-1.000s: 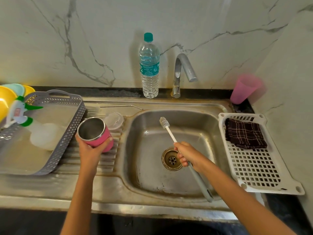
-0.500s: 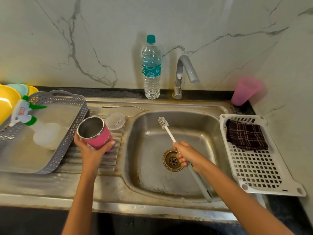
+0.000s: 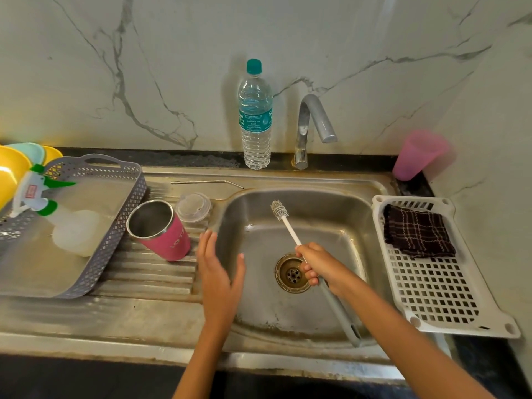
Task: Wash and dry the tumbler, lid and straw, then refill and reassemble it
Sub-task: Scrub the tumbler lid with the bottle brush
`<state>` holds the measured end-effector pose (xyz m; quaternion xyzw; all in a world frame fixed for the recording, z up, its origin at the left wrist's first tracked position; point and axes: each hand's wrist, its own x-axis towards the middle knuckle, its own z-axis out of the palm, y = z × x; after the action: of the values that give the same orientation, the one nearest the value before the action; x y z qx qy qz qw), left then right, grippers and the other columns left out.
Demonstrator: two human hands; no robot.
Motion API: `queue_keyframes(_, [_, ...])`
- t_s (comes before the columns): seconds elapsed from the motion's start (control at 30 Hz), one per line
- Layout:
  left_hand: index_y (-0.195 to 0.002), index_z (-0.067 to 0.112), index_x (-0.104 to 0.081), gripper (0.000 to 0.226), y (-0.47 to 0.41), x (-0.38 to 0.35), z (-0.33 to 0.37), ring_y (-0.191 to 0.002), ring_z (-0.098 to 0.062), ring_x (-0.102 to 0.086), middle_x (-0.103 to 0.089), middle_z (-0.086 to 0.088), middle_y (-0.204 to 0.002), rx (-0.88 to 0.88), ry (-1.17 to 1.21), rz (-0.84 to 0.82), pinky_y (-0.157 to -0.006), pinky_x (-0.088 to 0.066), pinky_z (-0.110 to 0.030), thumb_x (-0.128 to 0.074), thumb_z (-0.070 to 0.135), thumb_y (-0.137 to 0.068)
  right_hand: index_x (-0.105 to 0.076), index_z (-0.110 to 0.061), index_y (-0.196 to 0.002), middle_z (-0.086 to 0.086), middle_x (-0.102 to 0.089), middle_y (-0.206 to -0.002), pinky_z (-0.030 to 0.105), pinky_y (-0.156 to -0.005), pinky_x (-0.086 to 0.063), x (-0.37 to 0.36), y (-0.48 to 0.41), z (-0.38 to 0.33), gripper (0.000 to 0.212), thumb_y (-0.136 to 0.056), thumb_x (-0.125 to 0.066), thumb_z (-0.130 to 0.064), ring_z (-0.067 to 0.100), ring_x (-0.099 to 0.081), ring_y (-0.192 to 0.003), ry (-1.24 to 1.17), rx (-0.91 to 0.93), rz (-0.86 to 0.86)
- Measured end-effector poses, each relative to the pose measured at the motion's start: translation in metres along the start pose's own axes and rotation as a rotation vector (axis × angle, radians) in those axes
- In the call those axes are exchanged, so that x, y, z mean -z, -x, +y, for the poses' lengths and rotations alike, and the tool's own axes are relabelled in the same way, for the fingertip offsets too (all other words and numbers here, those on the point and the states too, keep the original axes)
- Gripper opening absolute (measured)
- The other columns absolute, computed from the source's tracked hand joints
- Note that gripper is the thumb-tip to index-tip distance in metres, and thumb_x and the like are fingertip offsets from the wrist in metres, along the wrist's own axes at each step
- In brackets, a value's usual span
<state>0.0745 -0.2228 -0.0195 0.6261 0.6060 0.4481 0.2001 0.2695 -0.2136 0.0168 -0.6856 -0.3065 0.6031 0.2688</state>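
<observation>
One tumbler [image 3: 161, 230], near left hand [image 3: 218, 272], not touching

Left of the sink basin [image 3: 259, 298], a pink steel tumbler [image 3: 161, 231] stands open-mouthed on the ribbed draining board. The clear lid [image 3: 193, 207] lies just behind it and the metal straw [image 3: 207, 182] farther back. The left hand [image 3: 218, 272] hovers flat-fingered over the basin's left rim, just beside the tumbler. Over the basin, the right hand [image 3: 319, 266] grips a bottle brush [image 3: 288, 226], bristles pointing toward the basin's back wall.
</observation>
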Motion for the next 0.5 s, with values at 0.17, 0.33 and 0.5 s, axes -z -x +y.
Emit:
queue_keyframes(0.17, [-0.154,0.007,-0.014,0.071,-0.070,-0.031,-0.009,-0.150,-0.022,-0.005,-0.006,-0.009,-0.162,0.061,-0.109,-0.004,-0.121,-0.014,-0.039,-0.049,0.035,-0.100,-0.046,-0.013,-0.094,-0.002,-0.037,-0.059,0.018,-0.036,-0.027,0.005,0.001,0.001,0.010,-0.098,-0.039,-0.019,0.005,-0.030,-0.037,-0.020,0.004,-0.015])
queue_keyframes(0.33, [-0.153,-0.003,-0.006,0.082,-0.133,-0.041,-0.029,-0.149,-0.038,-0.001,-0.001,-0.022,-0.161,0.240,-0.376,0.081,-0.121,-0.010,-0.048,-0.053,0.029,-0.094,-0.045,-0.014,-0.095,-0.001,-0.038,-0.061,0.019,-0.038,-0.029,0.010,0.000,0.005,0.006,-0.097,-0.039,-0.014,0.006,-0.031,-0.041,-0.004,-0.004,-0.049])
queue_keyframes(0.5, [-0.154,0.001,-0.002,0.090,-0.162,-0.044,-0.036,-0.148,-0.042,0.003,0.002,-0.021,-0.162,0.539,-0.467,0.049,-0.119,-0.005,-0.049,-0.058,0.036,-0.093,-0.045,-0.015,-0.094,-0.001,-0.039,-0.057,0.020,-0.038,-0.033,0.013,-0.003,0.004,0.004,-0.097,-0.042,-0.013,0.008,-0.033,-0.039,-0.020,-0.002,-0.108])
